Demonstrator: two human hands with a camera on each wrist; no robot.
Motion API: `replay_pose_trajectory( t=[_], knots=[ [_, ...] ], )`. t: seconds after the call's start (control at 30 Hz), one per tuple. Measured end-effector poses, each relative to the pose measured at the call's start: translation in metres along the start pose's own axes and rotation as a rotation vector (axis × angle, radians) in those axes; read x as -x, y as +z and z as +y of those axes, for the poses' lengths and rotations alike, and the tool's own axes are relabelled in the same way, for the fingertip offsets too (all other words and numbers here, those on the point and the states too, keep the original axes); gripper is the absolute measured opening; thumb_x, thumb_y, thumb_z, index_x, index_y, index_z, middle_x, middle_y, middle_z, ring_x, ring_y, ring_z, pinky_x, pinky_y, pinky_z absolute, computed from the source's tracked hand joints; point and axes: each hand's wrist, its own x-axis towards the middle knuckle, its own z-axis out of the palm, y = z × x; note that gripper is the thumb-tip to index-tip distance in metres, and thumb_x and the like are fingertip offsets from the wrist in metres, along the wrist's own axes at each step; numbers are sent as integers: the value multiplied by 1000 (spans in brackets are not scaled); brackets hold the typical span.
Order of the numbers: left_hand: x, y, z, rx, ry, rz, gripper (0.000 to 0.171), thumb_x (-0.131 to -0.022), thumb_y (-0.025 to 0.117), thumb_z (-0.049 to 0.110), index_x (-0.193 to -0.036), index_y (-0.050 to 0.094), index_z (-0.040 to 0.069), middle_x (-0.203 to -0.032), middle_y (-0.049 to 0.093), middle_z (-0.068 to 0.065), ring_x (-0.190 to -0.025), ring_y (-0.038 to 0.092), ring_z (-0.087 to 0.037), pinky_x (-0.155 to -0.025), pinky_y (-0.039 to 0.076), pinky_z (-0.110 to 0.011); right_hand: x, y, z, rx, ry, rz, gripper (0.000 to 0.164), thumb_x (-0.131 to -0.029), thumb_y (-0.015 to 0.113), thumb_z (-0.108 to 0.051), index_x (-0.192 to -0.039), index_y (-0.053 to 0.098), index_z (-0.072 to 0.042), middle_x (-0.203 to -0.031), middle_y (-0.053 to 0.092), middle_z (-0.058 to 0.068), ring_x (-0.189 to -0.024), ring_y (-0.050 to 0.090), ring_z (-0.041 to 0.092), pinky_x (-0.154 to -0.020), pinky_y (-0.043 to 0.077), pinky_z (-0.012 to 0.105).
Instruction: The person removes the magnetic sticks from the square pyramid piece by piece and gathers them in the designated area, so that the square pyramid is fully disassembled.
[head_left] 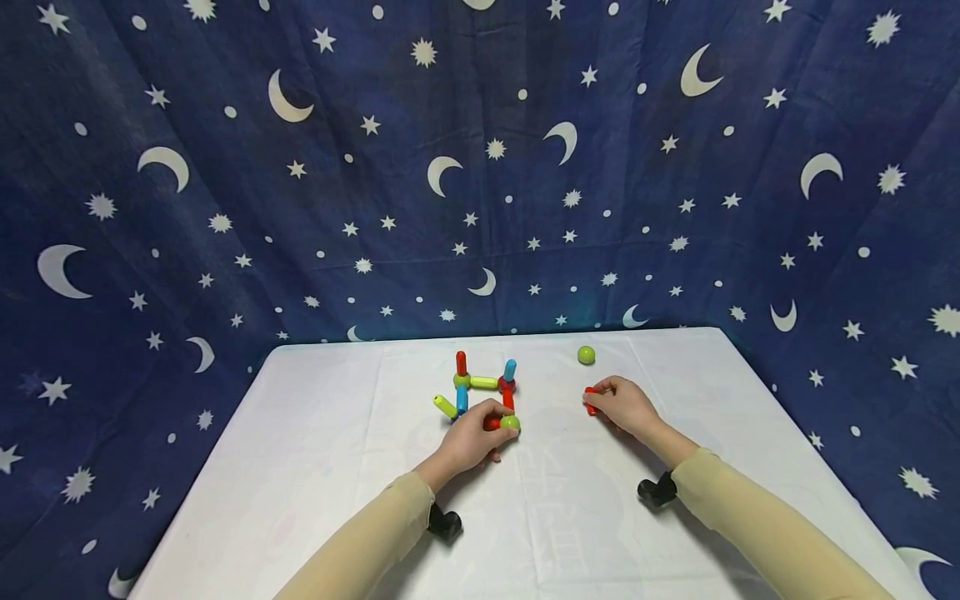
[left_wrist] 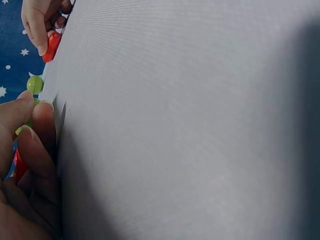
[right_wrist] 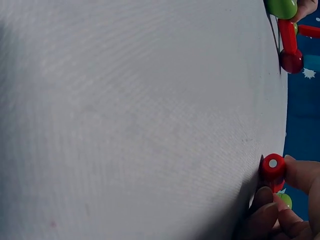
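Note:
My left hand (head_left: 468, 439) pinches a green ball (head_left: 510, 423) at the near right corner of a small frame of coloured sticks and balls on the table. A red stick (head_left: 508, 402) runs from that ball back to a red ball (head_left: 507, 386), which bears a tilted blue stick (head_left: 510, 369). At the far left corner, a green ball carries an upright red stick (head_left: 461, 363). The near left corner is partly hidden by my left hand. To the right, my right hand (head_left: 630, 408) pinches a loose red stick (right_wrist: 273, 166), its round end showing in the right wrist view.
A loose green ball (head_left: 587, 355) lies near the table's back edge, beyond my right hand. White cloth covers the table (head_left: 322, 467). Behind it hangs a dark blue curtain (head_left: 405, 192) with moons and stars. Black wrist devices (head_left: 446, 523) sit at both cuffs.

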Motion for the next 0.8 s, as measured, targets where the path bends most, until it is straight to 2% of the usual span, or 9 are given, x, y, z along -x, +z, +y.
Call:
replay_pose_trajectory(
  t=[0.2,0.33,0.4,0.47,0.6,0.73,0.8],
  knots=[
    [0,0,1,7,-2,2,30,-94,77,34,-119,65,23,-97,61,0,-53,61,-15,-48,50,-29,1,-1,0,-12,1,4,46,-96,69,-38,-120,61,1,-85,61,7,-55,52,18,-48,47,33],
    [1,-1,1,-1,0,-4,30,-95,76,34,-120,65,22,-97,61,-1,-53,61,-15,-48,50,-29,2,-4,-1,-32,-12,61,43,-100,65,-37,-119,61,2,-85,60,8,-66,54,19,-56,46,31],
    [2,-2,0,-34,11,-4,29,-95,75,34,-120,65,22,-99,62,0,-56,61,-16,-53,51,-30,2,-4,-3,-54,-33,97,39,-100,64,-33,-120,61,1,-87,60,9,-69,54,19,-58,45,31],
    [4,-5,0,-83,21,-4,29,-96,75,35,-121,65,23,-103,62,3,-67,61,-14,-63,52,-30,2,-3,-7,-78,-88,115,36,-100,64,-28,-121,61,1,-90,60,9,-68,55,20,-58,45,31],
    [9,-10,-1,-149,44,-32,26,-98,72,35,-121,65,26,-105,62,10,-85,58,-13,-79,48,-33,5,10,-24,-119,-222,60,34,-98,69,-20,-126,63,0,-97,62,9,-70,58,20,-59,49,33],
    [16,-14,-2,-140,54,-119,19,-98,70,34,-115,64,28,-100,63,10,-79,63,-13,-77,51,-33,15,33,-47,-120,-358,-59,43,-95,74,-19,-134,62,-5,-113,67,12,-78,60,19,-68,50,33],
    [19,-16,-1,-158,67,-147,18,-96,71,37,-112,65,30,-98,63,10,-77,62,-11,-76,51,-32,20,43,-56,-142,-388,-113,43,-94,75,-20,-134,63,-8,-119,67,11,-78,61,19,-67,50,33]
  ],
)
